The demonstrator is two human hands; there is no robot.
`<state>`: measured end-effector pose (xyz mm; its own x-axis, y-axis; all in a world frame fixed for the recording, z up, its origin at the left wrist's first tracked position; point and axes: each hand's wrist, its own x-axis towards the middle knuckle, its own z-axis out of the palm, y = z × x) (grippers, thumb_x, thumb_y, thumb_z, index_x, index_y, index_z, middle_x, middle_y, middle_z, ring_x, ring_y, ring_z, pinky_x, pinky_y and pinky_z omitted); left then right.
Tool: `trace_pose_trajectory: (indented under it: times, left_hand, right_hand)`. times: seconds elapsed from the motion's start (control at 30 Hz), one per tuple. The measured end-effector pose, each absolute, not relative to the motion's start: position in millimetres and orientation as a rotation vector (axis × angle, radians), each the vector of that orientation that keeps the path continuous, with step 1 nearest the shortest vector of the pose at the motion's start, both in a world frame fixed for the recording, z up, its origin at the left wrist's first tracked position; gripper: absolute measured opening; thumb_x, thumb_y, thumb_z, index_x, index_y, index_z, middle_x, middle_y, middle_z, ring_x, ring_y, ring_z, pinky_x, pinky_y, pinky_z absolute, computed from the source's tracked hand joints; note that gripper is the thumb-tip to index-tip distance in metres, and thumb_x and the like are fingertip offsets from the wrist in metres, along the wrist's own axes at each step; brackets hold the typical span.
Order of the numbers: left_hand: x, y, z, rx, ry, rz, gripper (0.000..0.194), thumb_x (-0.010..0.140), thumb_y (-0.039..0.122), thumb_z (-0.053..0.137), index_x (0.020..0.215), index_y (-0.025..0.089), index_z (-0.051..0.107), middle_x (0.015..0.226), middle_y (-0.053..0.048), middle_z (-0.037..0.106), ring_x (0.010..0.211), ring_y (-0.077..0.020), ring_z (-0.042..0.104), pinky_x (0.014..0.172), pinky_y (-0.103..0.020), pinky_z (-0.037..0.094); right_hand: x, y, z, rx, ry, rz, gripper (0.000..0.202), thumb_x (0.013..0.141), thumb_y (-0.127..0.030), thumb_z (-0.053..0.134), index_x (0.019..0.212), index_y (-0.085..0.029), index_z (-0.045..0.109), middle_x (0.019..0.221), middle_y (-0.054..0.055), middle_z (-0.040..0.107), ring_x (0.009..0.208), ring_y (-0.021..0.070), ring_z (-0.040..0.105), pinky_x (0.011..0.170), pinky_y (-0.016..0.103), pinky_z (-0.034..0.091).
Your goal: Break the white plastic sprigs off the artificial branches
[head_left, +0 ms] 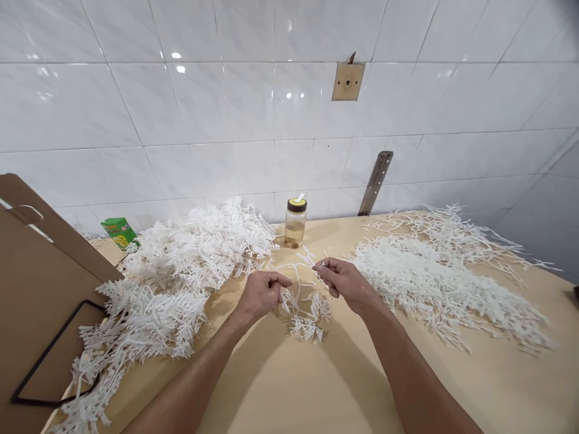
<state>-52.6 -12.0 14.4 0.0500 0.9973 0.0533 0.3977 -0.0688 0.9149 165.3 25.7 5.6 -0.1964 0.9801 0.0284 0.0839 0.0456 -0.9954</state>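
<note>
My left hand (pixel 263 292) is closed near the middle of the wooden table (pixel 280 386), its fingertips at the left side of a white branched plastic piece (pixel 309 319). My right hand (pixel 342 281) is closed in a pinch at the upper right of that piece, on a thin white stem (pixel 296 267). The bushy lower end of the piece rests on the table between my forearms. A tall heap of white branched pieces (pixel 194 247) lies beside my left hand. To the right of my right hand spreads a flatter heap of white pieces (pixel 434 283).
A jar (pixel 295 232) with a dark-rimmed yellow lid stands behind my hands. A green box (pixel 120 232) and a brown cardboard box (pixel 40 301) are at the left. A metal bracket (pixel 376 182) leans by the tiled wall (pixel 253 108).
</note>
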Motion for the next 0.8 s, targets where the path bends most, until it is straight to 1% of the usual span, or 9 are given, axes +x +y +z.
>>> trace_pose_trajectory:
  times: [0.07, 0.13, 0.2, 0.27, 0.4, 0.53, 0.67, 0.73, 0.8]
  left_hand:
    - [-51.7, -12.2, 11.0, 1.711, 1.43, 0.979, 0.021, 0.077, 0.021, 0.06, 0.087, 0.019, 0.078, 0.081, -0.007, 0.076, 0.068, -0.0194, 0.067, 0.062, -0.028, 0.05]
    - [-48.8, -13.1, 6.0, 1.889, 1.431, 0.952, 0.024, 0.077, 0.025, 0.063, 0.096, 0.02, 0.077, 0.099, -0.01, 0.075, 0.09, -0.0252, 0.067, 0.081, -0.034, 0.05]
    - [-44.8, -14.5, 0.5, 2.083, 1.423, 0.912, 0.032, 0.079, 0.029, 0.064, 0.107, 0.018, 0.073, 0.107, -0.013, 0.072, 0.106, -0.0295, 0.06, 0.092, -0.039, 0.045]
    - [-41.0, -15.5, -4.4, 2.245, 1.417, 0.846, 0.034, 0.08, 0.031, 0.064, 0.109, 0.015, 0.07, 0.105, -0.015, 0.07, 0.112, -0.0315, 0.055, 0.094, -0.04, 0.042]
    - [-38.5, -15.3, -9.6, 2.367, 1.508, 0.709, 0.013, 0.078, 0.028, 0.064, 0.077, 0.017, 0.071, 0.08, -0.013, 0.067, 0.091, -0.0294, 0.058, 0.083, -0.038, 0.04]
    - [-40.0, -14.9, -8.6, 2.243, 1.454, 0.769, 0.031, 0.08, 0.027, 0.06, 0.05, 0.02, 0.06, 0.055, -0.006, 0.059, 0.062, -0.0197, 0.052, 0.066, -0.03, 0.035]
    - [-37.0, -18.5, -0.8, 1.931, 1.372, 0.818, 0.043, 0.08, 0.039, 0.061, 0.043, 0.019, 0.054, 0.043, 0.001, 0.05, 0.045, -0.0115, 0.035, 0.051, -0.025, 0.023]
    - [-34.6, -21.0, 5.4, 1.734, 1.321, 0.79, 0.047, 0.08, 0.049, 0.061, 0.045, 0.017, 0.058, 0.05, -0.001, 0.058, 0.045, -0.0103, 0.037, 0.048, -0.025, 0.022]
    - [-33.3, -22.7, 11.7, 1.543, 1.254, 0.779, 0.047, 0.078, 0.056, 0.062, 0.056, 0.015, 0.068, 0.064, -0.004, 0.067, 0.05, -0.0112, 0.045, 0.049, -0.024, 0.028]
  right_hand:
    - [166.2, 25.6, 5.7, -1.122, -1.424, 1.303, 0.04, 0.073, -0.055, 0.071, 0.077, -0.017, 0.06, 0.062, -0.005, 0.043, 0.049, 0.0066, 0.033, 0.041, 0.022, 0.031]
    - [166.5, 23.6, 8.0, -1.074, -1.423, 1.335, 0.039, 0.074, -0.055, 0.072, 0.077, -0.017, 0.06, 0.061, -0.005, 0.042, 0.049, 0.0064, 0.032, 0.041, 0.022, 0.03]
    - [166.1, 20.0, 12.4, -1.008, -1.445, 1.376, 0.037, 0.076, -0.053, 0.071, 0.077, -0.018, 0.06, 0.062, -0.005, 0.041, 0.049, 0.0063, 0.032, 0.041, 0.021, 0.028]
    - [165.5, 15.7, 17.7, -0.954, -1.496, 1.421, 0.036, 0.077, -0.053, 0.07, 0.078, -0.018, 0.061, 0.064, -0.005, 0.041, 0.049, 0.0061, 0.032, 0.041, 0.021, 0.028]
    - [165.6, 9.3, 26.1, -0.91, -1.582, 1.466, 0.039, 0.077, -0.055, 0.07, 0.078, -0.017, 0.062, 0.066, -0.003, 0.043, 0.048, 0.0053, 0.032, 0.041, 0.022, 0.027]
    - [167.4, 8.6, 28.3, -0.888, -1.543, 1.429, 0.039, 0.077, -0.055, 0.07, 0.076, -0.017, 0.06, 0.066, -0.004, 0.045, 0.045, 0.0042, 0.032, 0.041, 0.023, 0.028]
    - [161.9, 10.9, 25.9, -0.871, -1.382, 1.402, 0.037, 0.076, -0.053, 0.072, 0.075, -0.018, 0.06, 0.065, -0.004, 0.046, 0.045, 0.0042, 0.033, 0.04, 0.022, 0.029]
    - [155.5, 12.4, 23.7, -0.862, -1.298, 1.407, 0.036, 0.073, -0.052, 0.074, 0.077, -0.018, 0.061, 0.064, -0.004, 0.048, 0.047, 0.0053, 0.037, 0.041, 0.022, 0.033]
    - [149.7, 14.0, 20.9, -0.842, -1.248, 1.417, 0.038, 0.07, -0.049, 0.077, 0.086, -0.018, 0.064, 0.072, -0.001, 0.056, 0.056, 0.0086, 0.047, 0.046, 0.022, 0.042]
